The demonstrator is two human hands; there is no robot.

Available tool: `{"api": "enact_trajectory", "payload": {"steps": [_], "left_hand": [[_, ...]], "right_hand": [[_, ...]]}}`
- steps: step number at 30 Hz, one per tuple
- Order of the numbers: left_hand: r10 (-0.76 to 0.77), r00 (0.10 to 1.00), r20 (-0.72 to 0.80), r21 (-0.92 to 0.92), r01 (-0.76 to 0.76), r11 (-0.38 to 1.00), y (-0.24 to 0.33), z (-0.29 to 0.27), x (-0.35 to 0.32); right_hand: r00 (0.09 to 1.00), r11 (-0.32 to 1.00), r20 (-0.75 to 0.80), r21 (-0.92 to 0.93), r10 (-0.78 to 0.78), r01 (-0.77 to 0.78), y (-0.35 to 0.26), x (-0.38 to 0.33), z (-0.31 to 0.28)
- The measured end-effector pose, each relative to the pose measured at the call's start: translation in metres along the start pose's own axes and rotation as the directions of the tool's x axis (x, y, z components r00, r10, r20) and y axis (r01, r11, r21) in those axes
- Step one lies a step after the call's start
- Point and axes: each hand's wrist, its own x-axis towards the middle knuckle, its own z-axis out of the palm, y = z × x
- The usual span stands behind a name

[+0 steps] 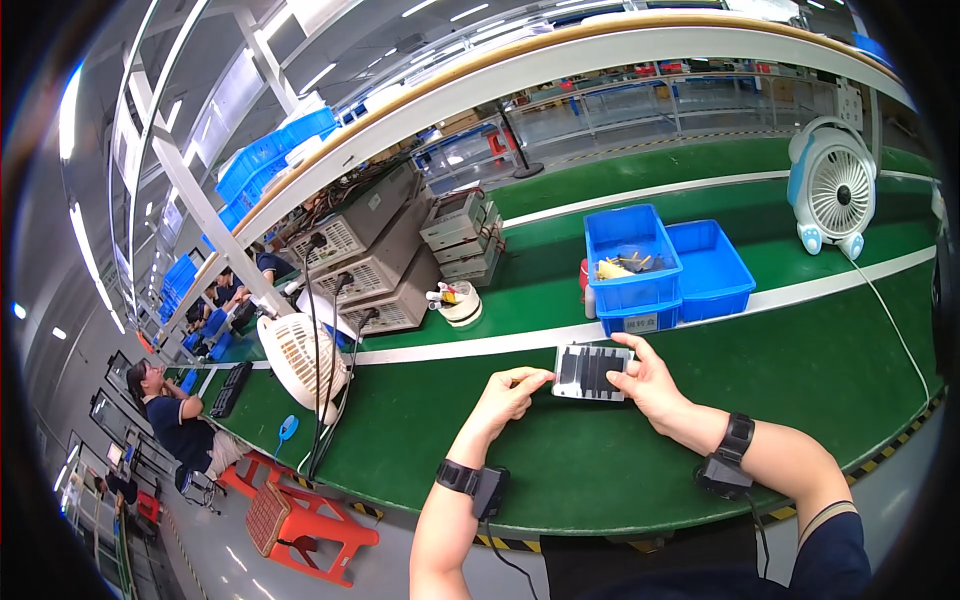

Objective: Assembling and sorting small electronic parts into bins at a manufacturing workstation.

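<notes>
A small flat rectangular piece (590, 372), pale or clear at its edges with dark strips across its face, is held up over the green bench (420, 420). My right hand (650, 380) grips it at its right end, thumb on the face and index finger along the top edge. At its left edge, the closed fingertips of my left hand (515, 393) meet the lower corner in a pinch. What the piece is exactly cannot be made out. Black straps with small dark boxes and cables sit on both my wrists.
Beyond my hands stand a blue bin (632, 262) holding small parts and another blue bin (712, 270). A white fan (838, 190) is at far right, another fan (300, 362) at left. Stacked metal units (375, 265) stand behind. A red stool (300, 525) and a seated person (175, 425) are left.
</notes>
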Motion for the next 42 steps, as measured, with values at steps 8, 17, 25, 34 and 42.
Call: {"api": "enact_trajectory", "payload": {"steps": [8,17,25,34,42], "left_hand": [[-0.032,0.999,-0.029,0.272,0.039,0.962,0.007,0.032,-0.008],[0.074,0.997,0.028,0.272,-0.079,0.959,-0.002,0.037,-0.004],[0.038,0.979,0.201,-0.22,0.007,0.975,0.003,0.018,-0.004],[-0.115,0.951,0.285,-0.135,0.159,0.978,-0.002,0.035,-0.004],[0.276,0.86,-0.43,0.445,-0.065,0.893,-0.012,-0.014,0.03]], "right_hand": [[0.984,0.996,0.173,0.068,0.044,-0.056,0.019,0.0,-0.005],[0.976,0.991,0.188,0.065,0.106,-0.12,0.021,0.0,-0.013],[0.807,0.963,0.547,0.0,0.225,-0.269,-0.007,-0.002,-0.023],[0.688,0.969,0.685,-0.12,0.239,-0.217,-0.003,-0.006,-0.002],[0.698,0.964,0.666,-0.216,0.262,-0.155,0.014,-0.005,-0.007]]}}
